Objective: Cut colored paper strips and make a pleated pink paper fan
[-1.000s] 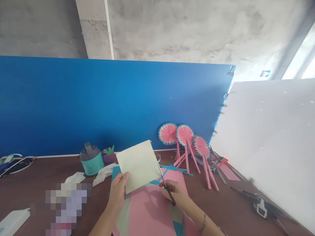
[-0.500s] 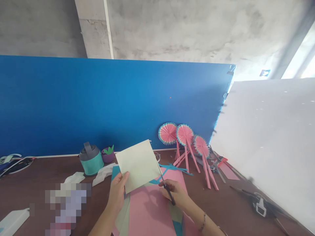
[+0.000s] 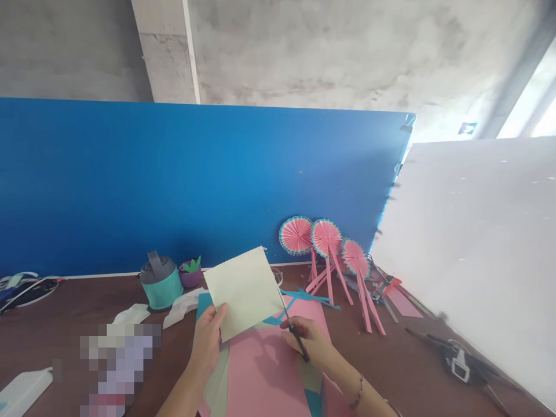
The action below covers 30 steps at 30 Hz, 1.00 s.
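My left hand [image 3: 207, 341] pinches the lower left corner of a pale cream square of paper [image 3: 243, 289] and holds it up above the table. My right hand [image 3: 309, 343] grips scissors [image 3: 292, 327] whose blades meet the sheet's right edge. Beneath both hands lies a pink sheet [image 3: 264, 370] on top of teal and cream paper.
Three pink pleated paper fans on sticks [image 3: 326, 246] lean against the blue partition [image 3: 174, 179]. A teal and grey container [image 3: 161, 282] and a small purple pot [image 3: 191, 272] stand at the back of the brown table [image 3: 61, 313]. Teal strips, white scraps and a black tool [image 3: 460, 362] lie around.
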Available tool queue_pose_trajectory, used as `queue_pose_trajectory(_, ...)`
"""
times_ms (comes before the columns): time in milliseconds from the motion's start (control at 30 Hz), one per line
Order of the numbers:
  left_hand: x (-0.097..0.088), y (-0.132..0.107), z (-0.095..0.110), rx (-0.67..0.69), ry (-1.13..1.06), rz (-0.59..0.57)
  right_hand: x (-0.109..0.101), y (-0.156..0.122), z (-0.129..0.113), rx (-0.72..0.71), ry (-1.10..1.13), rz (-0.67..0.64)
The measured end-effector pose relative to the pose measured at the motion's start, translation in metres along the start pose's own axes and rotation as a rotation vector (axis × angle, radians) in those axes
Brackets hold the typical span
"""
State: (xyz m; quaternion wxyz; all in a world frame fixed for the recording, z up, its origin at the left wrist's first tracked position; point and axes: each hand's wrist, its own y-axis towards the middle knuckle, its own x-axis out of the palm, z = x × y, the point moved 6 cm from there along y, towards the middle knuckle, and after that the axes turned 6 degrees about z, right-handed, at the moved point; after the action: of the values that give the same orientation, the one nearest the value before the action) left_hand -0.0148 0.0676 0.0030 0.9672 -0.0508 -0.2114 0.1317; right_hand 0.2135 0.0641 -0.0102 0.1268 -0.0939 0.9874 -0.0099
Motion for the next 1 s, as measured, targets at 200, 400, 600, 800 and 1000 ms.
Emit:
queue_pose_trajectory(200, -0.0027, -0.0010, -0.0009, -0.002, 0.029, 0.027, 0.0000, 0.0003, 0.0013, -0.007, 0.014, 0.007)
queue_pose_trajectory(400, -0.0029, -0.0002, -0.0021, -0.008, 0.029, 0.028, 0.0000, -0.0018, -0.0041, 0.002, 0.003, 0.004)
queue_pose_trajectory(600, -0.0007, -0.0018, 0.0018, 0.008, 0.029, 0.039, 0.0001, -0.0009, -0.0033, -0.007, 0.015, 0.006)
queue_pose_trajectory(800, -0.0014, -0.0019, 0.0017, 0.007, 0.053, 0.052, -0.0002, -0.0012, -0.0024, 0.006, 0.010, 0.010)
queue_pose_trajectory(1000, -0.0008, -0.0005, -0.0003, -0.006, 0.016, 0.023, -0.0011, -0.0014, -0.0046, -0.010, 0.000, 0.009)
